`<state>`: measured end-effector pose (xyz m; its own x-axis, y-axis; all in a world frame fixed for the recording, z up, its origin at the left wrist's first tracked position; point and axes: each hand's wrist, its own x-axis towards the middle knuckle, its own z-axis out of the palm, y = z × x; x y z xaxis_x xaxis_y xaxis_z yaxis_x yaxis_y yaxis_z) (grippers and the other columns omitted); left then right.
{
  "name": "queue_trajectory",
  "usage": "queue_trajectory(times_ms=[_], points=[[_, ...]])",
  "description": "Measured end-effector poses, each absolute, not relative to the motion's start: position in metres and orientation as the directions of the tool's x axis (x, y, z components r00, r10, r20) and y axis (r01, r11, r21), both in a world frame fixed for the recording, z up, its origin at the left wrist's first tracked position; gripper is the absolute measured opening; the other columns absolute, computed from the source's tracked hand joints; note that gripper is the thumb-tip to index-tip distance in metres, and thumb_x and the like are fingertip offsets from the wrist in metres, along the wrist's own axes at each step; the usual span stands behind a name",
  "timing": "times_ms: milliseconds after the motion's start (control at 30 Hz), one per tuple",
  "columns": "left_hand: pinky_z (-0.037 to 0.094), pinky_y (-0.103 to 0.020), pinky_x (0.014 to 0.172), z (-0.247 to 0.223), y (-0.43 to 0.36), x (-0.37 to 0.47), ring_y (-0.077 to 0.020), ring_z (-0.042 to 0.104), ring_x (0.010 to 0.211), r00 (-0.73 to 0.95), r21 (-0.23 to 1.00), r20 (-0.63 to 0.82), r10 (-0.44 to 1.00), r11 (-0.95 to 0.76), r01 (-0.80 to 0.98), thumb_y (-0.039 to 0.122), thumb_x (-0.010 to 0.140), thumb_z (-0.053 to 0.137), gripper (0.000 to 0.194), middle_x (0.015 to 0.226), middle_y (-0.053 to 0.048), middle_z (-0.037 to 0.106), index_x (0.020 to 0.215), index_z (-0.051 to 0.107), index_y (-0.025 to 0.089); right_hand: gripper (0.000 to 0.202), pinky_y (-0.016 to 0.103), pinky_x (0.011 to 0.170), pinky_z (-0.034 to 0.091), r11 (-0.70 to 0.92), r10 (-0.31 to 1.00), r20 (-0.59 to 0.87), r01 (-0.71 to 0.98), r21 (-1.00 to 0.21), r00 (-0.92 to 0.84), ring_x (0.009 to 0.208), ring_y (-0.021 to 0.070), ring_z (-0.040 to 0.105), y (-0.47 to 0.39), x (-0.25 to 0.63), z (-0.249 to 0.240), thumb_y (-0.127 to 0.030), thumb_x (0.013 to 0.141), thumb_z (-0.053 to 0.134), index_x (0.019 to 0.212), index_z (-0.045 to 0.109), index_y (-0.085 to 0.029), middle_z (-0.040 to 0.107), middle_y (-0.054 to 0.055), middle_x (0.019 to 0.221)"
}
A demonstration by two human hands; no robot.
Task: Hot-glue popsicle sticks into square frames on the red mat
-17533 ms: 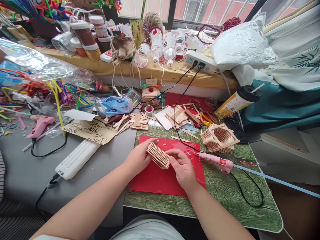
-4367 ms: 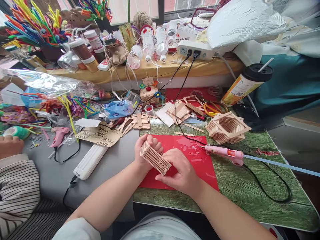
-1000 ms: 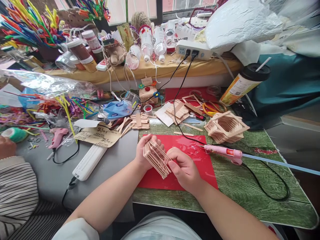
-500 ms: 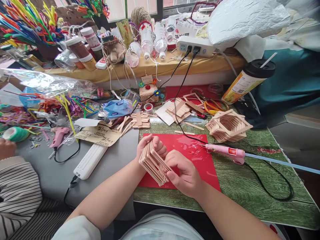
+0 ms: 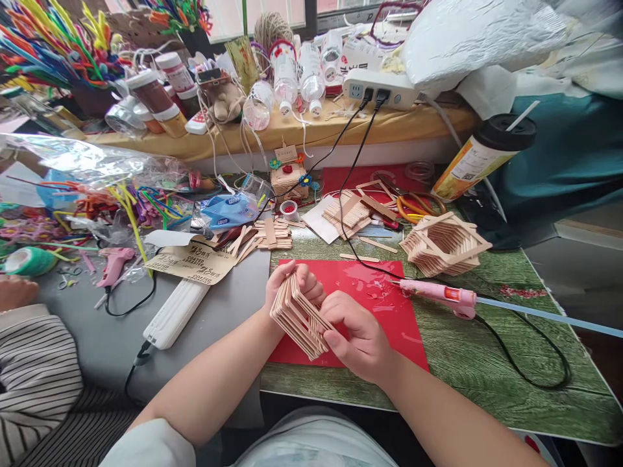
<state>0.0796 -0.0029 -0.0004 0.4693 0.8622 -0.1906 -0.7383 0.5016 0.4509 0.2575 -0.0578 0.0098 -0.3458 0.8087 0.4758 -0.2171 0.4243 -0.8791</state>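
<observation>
A square frame of stacked craft sticks (image 5: 298, 319) is held tilted above the red sheet (image 5: 409, 324). My left hand (image 5: 296, 282) grips its upper left side, with the fingers wrapped over the top. My right hand (image 5: 359, 337) pinches the right corner between thumb and fingers. Right of the sheet lies a pink glue gun (image 5: 440, 293), its nozzle over the sheet's edge and a pale blue stick out of its back. Behind the gun rests a larger stacked-stick ring (image 5: 448, 243).
Loose sticks (image 5: 275, 233) and a stick pile (image 5: 346, 214) lie behind the sheet. A drink cup (image 5: 481, 159) stands at the back right. Black cords run down from a power strip (image 5: 377, 89). At left are a second glue gun (image 5: 115, 264), sandpaper (image 5: 192, 259) and a person's hand (image 5: 17, 292).
The other person's hand at the far left has moved slightly. My hands and the stick frame are almost unchanged.
</observation>
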Motion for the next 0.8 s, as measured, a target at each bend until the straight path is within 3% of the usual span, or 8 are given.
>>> queue_trajectory(times_ms=[800], points=[[0.029,-0.024,0.050,-0.0012,-0.0024,0.0817,-0.0097,0.026,0.044,0.437,0.440,-0.247,0.865,0.502,-0.745,0.039,0.104,0.041,0.057,0.048,0.004,0.022,0.056,0.062,0.017,0.013,0.044,0.086,0.052,0.419,0.800,0.445,-0.156,-0.895,-0.402,0.087,0.0224,0.063,-0.0559,0.2580,0.0091,-0.031,0.105,0.061,0.097,0.070,-0.025,0.072,0.005,0.090]])
